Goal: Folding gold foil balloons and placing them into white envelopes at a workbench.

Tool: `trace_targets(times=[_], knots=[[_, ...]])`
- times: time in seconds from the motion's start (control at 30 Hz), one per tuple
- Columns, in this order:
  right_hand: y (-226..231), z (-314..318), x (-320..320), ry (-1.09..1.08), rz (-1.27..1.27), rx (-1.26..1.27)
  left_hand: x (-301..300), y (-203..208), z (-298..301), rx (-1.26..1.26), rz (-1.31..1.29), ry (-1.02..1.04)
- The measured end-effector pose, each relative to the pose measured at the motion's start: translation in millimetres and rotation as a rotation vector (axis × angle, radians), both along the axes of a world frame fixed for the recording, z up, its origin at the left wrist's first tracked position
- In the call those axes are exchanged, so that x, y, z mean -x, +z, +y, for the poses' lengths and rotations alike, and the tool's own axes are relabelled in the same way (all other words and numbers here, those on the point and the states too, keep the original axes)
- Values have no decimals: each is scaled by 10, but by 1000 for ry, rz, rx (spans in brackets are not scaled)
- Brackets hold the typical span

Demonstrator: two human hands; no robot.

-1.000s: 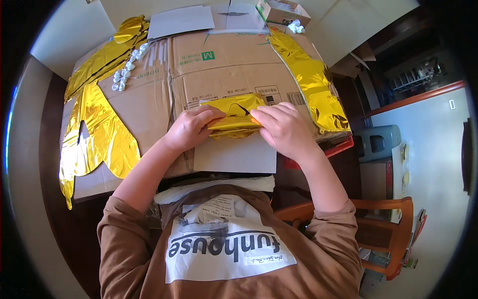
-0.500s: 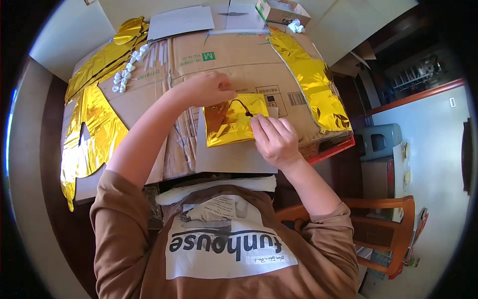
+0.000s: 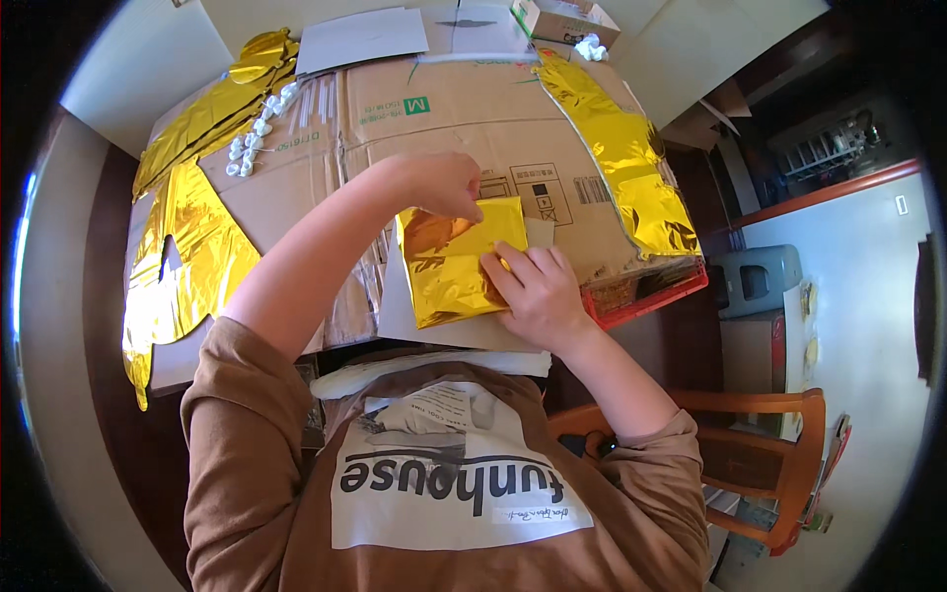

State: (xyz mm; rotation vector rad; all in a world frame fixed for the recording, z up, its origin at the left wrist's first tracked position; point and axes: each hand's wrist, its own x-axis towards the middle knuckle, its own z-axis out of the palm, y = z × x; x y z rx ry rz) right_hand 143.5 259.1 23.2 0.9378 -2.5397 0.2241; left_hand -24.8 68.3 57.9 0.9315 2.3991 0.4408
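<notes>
A folded gold foil balloon (image 3: pixel 456 286) lies as a flat, creased square in front of me, on a pale card (image 3: pixel 397 311). My left hand (image 3: pixel 444 185) reaches over its far edge, fingers curled down and pinched against the foil; the fingertips are partly hidden. At its right edge my right hand (image 3: pixel 541 296) grips the foil, fingers on top and the thumb out of sight below. A flat gold foil balloon (image 3: pixel 212 247) with a notch lies on the left, and a long gold foil balloon (image 3: pixel 621 158) is on the right.
Cardboard (image 3: pixel 395 128) covers the table. Several white crumpled bundles (image 3: pixel 261 126) and white straws (image 3: pixel 321 99) lie far left, near more gold foil (image 3: pixel 212 118). White sheets (image 3: pixel 360 39) and an open carton (image 3: pixel 567 22) stand at the back. A wooden chair (image 3: pixel 804 464) is at right.
The folded foil has shifted slightly toward me, and the dark curved line on it no longer shows. My right hand has moved a little nearer and its fingers are more spread. My left hand has tilted downward.
</notes>
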Motion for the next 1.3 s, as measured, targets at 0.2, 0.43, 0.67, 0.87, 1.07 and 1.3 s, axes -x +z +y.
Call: trace_targets(times=[0.2, 0.43, 0.67, 0.87, 1.07, 1.3], knots=[[141, 40, -98, 70, -243, 163, -132, -56, -44, -173, 68, 49], [69, 28, 326, -17, -240, 172, -490, 15, -536, -537, 176, 263], [15, -210, 135, -129, -342, -44, -855, -340, -1028, -670, 403, 115], [-35, -370, -35, -273, -343, 16, -922, -387, -1029, -536, 517, 51], [2, -473, -152, -363, -349, 23, -1038, -351, -1002, -454, 623, 4], [-153, -429, -70, -272, -361, 69, -1216, -561, -941, -250, 871, 207]])
